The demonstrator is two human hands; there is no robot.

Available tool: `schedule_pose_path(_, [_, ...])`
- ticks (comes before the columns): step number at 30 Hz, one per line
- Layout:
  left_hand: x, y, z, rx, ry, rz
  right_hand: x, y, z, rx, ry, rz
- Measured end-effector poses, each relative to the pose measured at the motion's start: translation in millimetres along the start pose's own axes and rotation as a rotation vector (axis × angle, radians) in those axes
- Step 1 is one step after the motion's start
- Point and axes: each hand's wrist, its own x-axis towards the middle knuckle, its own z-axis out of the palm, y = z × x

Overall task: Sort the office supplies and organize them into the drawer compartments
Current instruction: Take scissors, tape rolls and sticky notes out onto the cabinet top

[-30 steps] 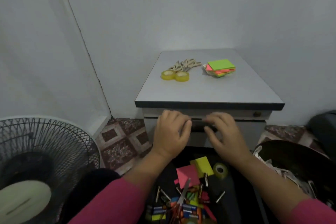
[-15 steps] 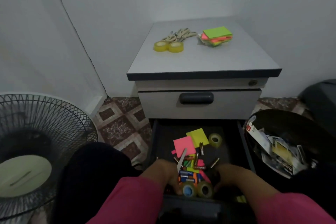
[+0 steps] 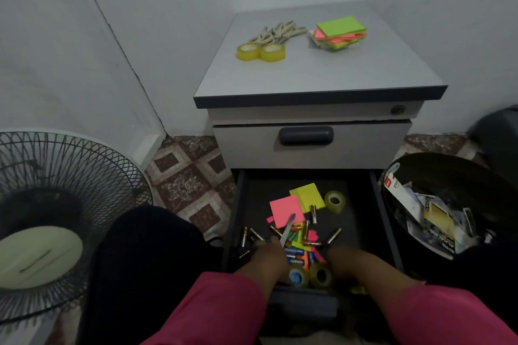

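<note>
Grey corner, low cabinet (image 3: 319, 75), bottom drawer (image 3: 372, 221) open with supplies jumbled inside.

Left hand (image 3: 269, 258) and right hand (image 3: 340, 259) reach into the pile; whether either grips anything I cannot tell. Scissors (image 3: 286, 230) lie blade-out among loose batteries (image 3: 314, 213), so blind rummaging risks a nick or scattering them.

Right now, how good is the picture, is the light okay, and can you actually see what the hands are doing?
Head view: dim, wide-angle bending at the edges; the cabinet top is evenly lit, the open drawer murky. Left hand and right hand are dark and soft, their grip unreadable.
</note>
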Motion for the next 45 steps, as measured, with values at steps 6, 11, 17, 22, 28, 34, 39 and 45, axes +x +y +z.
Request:
schedule_pose_path(6, [7,3,1,-0.366,0.094,-0.046,4,9,-4,0.233,0.144,0.080])
schedule_pose_path(11, [15,8,-9,-0.544,0.230,0.061,9,11,-11,0.712,0.396,0.103])
schedule_pose_path(17, [26,-5,-23,-0.417,0.345,0.083,7,23,-22,0.877,0.519,0.142])
schedule_pose_path(22, [26,1,-17,-0.306,0.290,0.173,12,28,-15,0.752,0.491,0.220])
schedule_pose_path(28, [30,-1,-11,-0.368,0.353,0.285,14,26,-14,0.694,0.502,0.177])
schedule_pose_path(34, [32,-2,-7,-0.388,0.208,0.304,15,27,-15,0.672,0.506,0.189])
schedule_pose_path(39, [28,3,-11,-0.270,0.163,0.463,15,30,-14,0.709,0.501,0.187])
schedule_pose_path(45, [23,5,-11,-0.290,0.202,0.467,12,23,-13,0.704,0.490,0.130])
